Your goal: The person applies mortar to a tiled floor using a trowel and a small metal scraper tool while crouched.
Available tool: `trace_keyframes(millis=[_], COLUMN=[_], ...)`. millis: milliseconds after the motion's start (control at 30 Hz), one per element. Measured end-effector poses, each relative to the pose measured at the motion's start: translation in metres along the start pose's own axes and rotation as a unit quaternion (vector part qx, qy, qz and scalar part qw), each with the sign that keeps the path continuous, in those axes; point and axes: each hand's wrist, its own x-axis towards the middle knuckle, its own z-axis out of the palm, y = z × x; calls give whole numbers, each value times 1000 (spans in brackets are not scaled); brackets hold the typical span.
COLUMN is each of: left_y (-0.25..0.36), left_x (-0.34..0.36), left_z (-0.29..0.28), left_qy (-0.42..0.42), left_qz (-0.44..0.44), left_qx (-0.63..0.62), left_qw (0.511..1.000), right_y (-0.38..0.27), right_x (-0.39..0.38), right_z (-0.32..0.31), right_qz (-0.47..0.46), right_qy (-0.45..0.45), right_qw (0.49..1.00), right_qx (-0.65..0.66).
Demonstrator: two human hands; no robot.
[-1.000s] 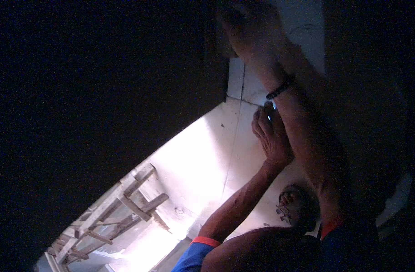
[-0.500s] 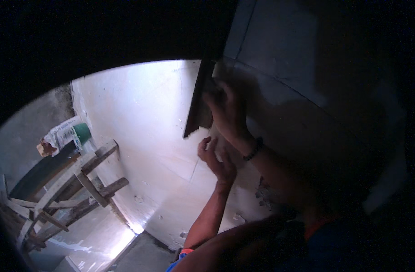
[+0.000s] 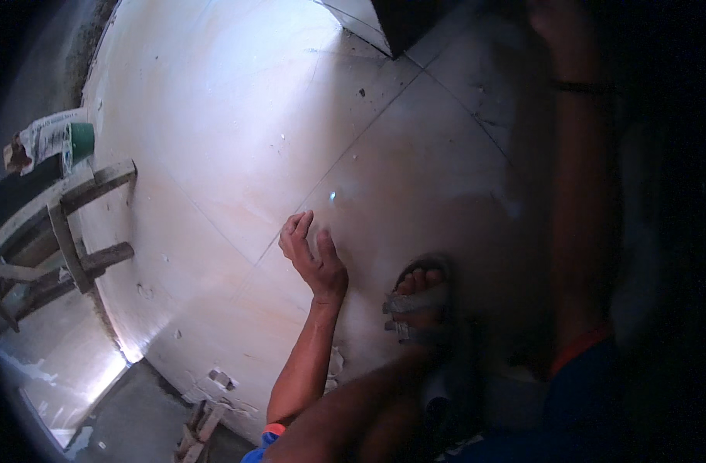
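Observation:
My left hand (image 3: 310, 255) hovers over the large pale floor tiles (image 3: 214, 154) with its fingers loosely curved and apart, holding nothing. Just beyond its fingertips a small bright speck (image 3: 333, 196) shows. My right arm reaches up the dark right side, and my right hand (image 3: 553, 31) is at the top edge, too dim and blurred to show its fingers or anything in them. My foot in a strapped sandal (image 3: 418, 305) stands to the right of my left hand. At the top middle is the corner of an upright pale and dark block or panel (image 3: 357, 19).
A rough wooden frame (image 3: 67, 231) lies along the left, with a green container (image 3: 79, 143) and a pale printed bag (image 3: 44, 147) behind it. A grey concrete patch (image 3: 144, 409) and wood scraps (image 3: 198, 432) are at the lower left. The right side is in deep shadow.
The view has swung, showing more floor. The dark jagged-edged piece that my right hand gripped half a second ago is not clearly visible now; that hand has moved up and right into shadow.

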Motion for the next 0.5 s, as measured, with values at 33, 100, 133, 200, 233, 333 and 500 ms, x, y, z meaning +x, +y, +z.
trace_keyframes(millis=[33,100,133,200,233,333,500], left_y=[1,3,6,14,4,-2,11], left_x=[-2,-5,-5,-4,-12,-12,-6], left_z=[4,8,12,15,5,1,3], left_qy=[7,23,18,12,20,33,2], left_qz=[0,2,-1,-4,-21,-48,-114], left_qx=[-13,-36,-42,-50,-29,-44,-177], left_qw=[1000,999,999,999,999,997,978], right_y=[4,15,21,43,76,71,50], right_x=[1,-8,-23,-65,-107,-170,-209], right_z=[6,18,21,20,27,22,-14], right_qz=[21,36,-17,-52,-9,132,284], right_qy=[-15,-35,-11,-3,-32,-39,-56], right_qw=[999,998,991,959,965,986,954], right_qx=[29,27,-129,-278,-259,-90,71])
